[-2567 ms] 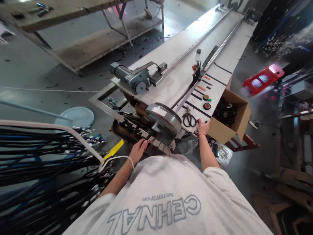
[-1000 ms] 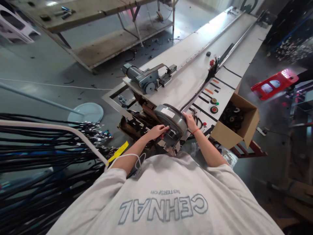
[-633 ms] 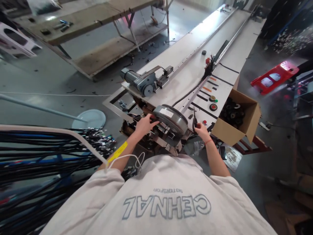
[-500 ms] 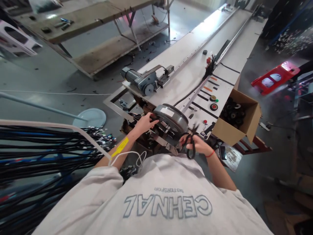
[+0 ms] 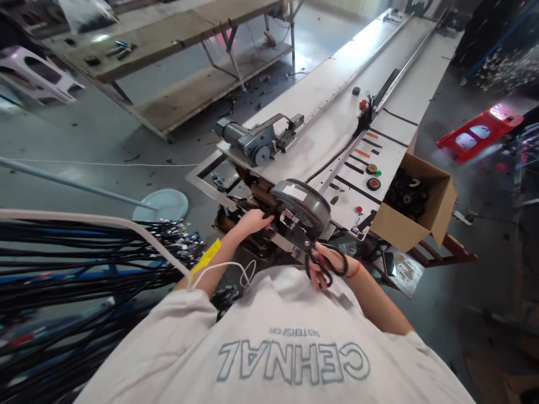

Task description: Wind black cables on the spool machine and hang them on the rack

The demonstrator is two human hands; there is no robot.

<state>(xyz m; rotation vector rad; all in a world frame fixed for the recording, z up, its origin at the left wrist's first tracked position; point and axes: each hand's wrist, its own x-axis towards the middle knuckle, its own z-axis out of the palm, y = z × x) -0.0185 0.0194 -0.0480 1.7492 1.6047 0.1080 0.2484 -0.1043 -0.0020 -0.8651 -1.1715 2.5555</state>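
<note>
My right hand (image 5: 330,259) holds black-handled scissors (image 5: 340,271) close to my shirt, with the handle loops round the fingers and the blades pointing away toward the machine. In front of it stands a round dark grey drum (image 5: 309,201) with a white label, mounted at the near end of the long white workbench (image 5: 314,146). My left hand (image 5: 254,222) is closed at the drum's left side. Its fingertips pinch something dark that I cannot make out. Below the drum, a metal bracket (image 5: 288,217) shows between my hands.
A grey motor (image 5: 242,137) sits on the bench's left edge. To the right stands an open cardboard box (image 5: 400,227) of black rolls, with a phone (image 5: 389,264) on a stool near it. Bundled black cables (image 5: 96,264) hang at my left. A red stool (image 5: 480,134) stands farther right.
My right hand has come down closer to my body, and the scissors have turned with their blades toward the drum. My left hand has drawn slightly away from the drum, its fingers pinched.
</note>
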